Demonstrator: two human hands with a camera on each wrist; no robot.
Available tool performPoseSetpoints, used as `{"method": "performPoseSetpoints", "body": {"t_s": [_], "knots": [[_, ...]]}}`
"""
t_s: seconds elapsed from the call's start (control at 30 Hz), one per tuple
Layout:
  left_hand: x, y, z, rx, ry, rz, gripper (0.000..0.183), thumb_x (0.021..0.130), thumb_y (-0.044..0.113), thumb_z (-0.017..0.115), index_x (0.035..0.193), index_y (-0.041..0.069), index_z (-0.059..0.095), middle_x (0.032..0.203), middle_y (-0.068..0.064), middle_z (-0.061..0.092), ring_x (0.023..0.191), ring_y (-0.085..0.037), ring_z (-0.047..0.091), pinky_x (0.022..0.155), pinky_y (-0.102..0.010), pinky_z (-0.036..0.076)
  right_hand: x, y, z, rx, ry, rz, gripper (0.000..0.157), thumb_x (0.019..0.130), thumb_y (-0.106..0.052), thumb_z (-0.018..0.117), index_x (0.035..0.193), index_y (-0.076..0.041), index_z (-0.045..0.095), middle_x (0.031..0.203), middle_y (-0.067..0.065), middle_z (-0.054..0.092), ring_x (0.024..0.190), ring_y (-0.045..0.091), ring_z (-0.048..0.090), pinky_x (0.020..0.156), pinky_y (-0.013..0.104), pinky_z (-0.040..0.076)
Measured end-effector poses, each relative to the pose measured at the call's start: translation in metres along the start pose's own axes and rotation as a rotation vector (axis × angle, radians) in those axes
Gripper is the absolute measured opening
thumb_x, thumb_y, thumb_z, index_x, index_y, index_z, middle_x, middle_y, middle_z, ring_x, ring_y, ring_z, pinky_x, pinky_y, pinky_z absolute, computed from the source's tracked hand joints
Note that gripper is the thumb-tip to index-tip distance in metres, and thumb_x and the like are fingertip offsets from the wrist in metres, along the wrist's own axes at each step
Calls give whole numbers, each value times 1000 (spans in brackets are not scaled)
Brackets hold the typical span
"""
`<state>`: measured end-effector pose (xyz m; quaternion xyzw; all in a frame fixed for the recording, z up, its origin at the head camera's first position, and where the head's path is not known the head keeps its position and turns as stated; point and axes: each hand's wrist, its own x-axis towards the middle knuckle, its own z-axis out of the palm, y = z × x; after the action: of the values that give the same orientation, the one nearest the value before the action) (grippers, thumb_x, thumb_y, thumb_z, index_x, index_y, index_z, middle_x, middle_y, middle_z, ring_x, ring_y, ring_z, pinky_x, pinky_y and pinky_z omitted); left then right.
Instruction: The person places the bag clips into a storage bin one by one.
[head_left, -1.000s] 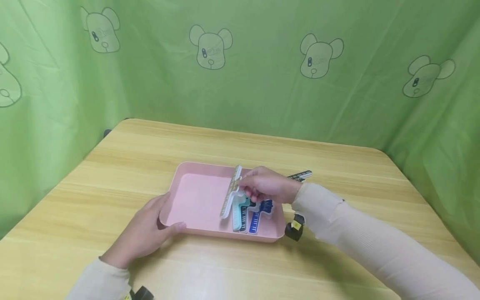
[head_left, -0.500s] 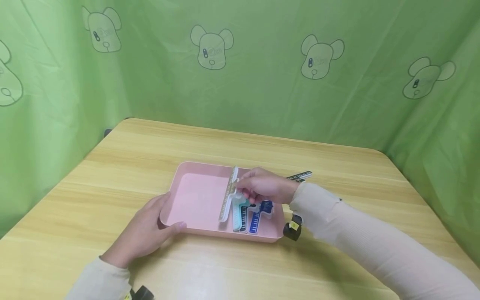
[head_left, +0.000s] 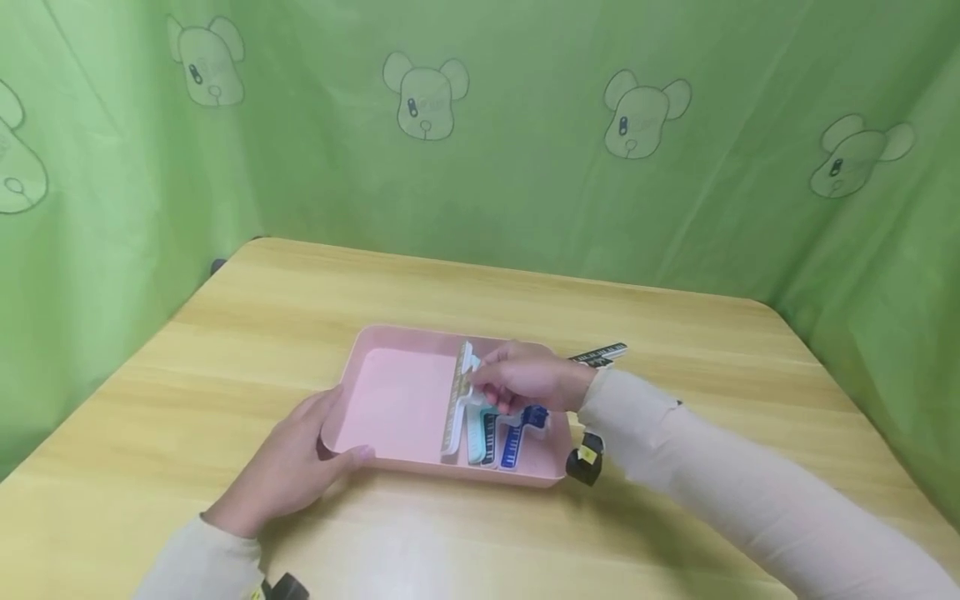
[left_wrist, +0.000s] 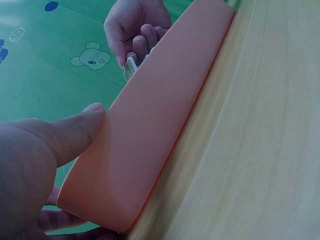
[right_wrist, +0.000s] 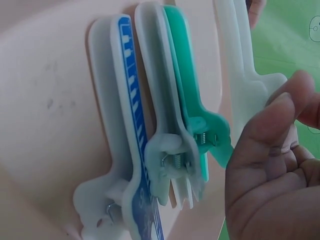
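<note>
A shallow pink tray (head_left: 397, 400) lies on the table, and my left hand (head_left: 300, 450) grips its near left corner, thumb at the near rim. My right hand (head_left: 525, 379) pinches a white piano-key clip (head_left: 455, 417) with gold markings, held by its handle over the tray, long jaw edge front to back. Beside it in the tray lie a teal clip (head_left: 475, 433), a black clip (head_left: 488, 440) and a blue clip (head_left: 512, 446), roughly side by side. The right wrist view shows springs in the teal clip (right_wrist: 200, 125) and its pale neighbour (right_wrist: 170, 135).
Behind my right wrist, past the tray's right end, a black piano-key clip (head_left: 603, 353) shows, partly hidden by the hand. Green curtains (head_left: 525, 208) with bear-head drawings enclose the wooden table (head_left: 360, 283) at the back and sides.
My right hand has brought the white clip lower into the tray and slightly left, turning it straighter front to back. My left hand stays on the tray corner.
</note>
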<state>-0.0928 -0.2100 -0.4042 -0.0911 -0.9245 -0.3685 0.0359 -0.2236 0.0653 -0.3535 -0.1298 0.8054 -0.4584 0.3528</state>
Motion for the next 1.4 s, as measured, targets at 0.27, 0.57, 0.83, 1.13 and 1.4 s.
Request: {"method": "performPoseSetpoints", "body": {"t_s": [0.27,0.57,0.83,1.13,1.4], "knots": [[4,1,-2,5,-8,-4,90,84,47,72,149,-2,32,144,-25,42,130,-44,41,105,-63,32,0,-4,-2,9,3,-9,26,96,-18,57,72,-8,57,66,2,56,55,12,49,51,21,44],[3,0,-1,11,-4,0,89,84,46,72,148,-2,32,144,-24,42,129,-45,42,104,-63,33,2,-4,-1,1,6,-3,27,97,-18,56,72,-7,57,66,3,56,56,13,49,52,22,46],[2,-1,1,4,-5,-5,89,85,46,72,149,-2,32,143,-24,43,129,-44,42,105,-62,32,0,-7,-2,1,-28,-41,30,97,-16,53,69,-7,54,64,3,54,56,13,48,52,22,44],[2,-1,0,10,-3,-6,89,84,46,72,149,1,33,143,-24,43,128,-44,43,104,-63,34,-2,-12,-3,-5,-49,-44,28,98,-17,52,72,-6,53,65,3,54,56,13,48,53,22,44],[1,-1,0,13,-4,-9,90,84,48,71,148,-2,33,143,-24,43,128,-44,43,104,-63,34,-3,-9,-5,13,-27,-24,26,99,-17,52,78,-3,55,66,3,54,56,13,48,53,22,44]]}}
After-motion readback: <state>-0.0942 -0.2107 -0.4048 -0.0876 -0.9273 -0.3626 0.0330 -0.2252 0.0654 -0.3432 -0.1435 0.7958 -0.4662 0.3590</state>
